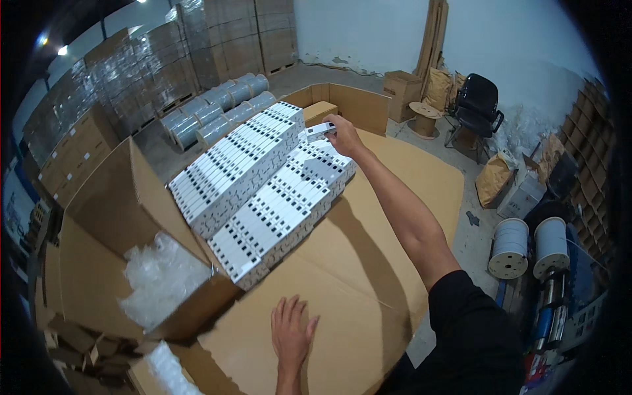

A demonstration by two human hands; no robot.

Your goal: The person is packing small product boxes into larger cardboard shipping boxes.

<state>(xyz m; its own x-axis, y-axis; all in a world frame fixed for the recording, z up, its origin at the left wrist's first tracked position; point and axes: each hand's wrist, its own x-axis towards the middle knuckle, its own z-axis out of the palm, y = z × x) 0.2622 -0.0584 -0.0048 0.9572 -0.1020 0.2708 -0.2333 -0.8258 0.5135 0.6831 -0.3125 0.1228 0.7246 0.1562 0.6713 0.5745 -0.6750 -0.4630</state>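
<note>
My right hand (345, 137) reaches to the far end of the stacked rows and pinches a white oblong plastic piece (320, 130) with a dark square on it. Below and beside it lie many similar white pieces with black squares, laid tightly side by side. They form a higher stack (234, 171) on the left and a lower stack (273, 214) along its right side. Resting on the brown cardboard surface (342, 283) near me, my left hand (291, 329) is open, its fingers stretched out, holding nothing. What the pieces are is too small to tell.
An open cardboard box (99, 217) with clear plastic wrap (164, 276) stands left of the stacks. A smaller brown box (320, 113) sits behind them. Wrapped cable reels (217, 108) lie on the floor beyond. To the right are a black chair (477, 108) and white spools (509, 247).
</note>
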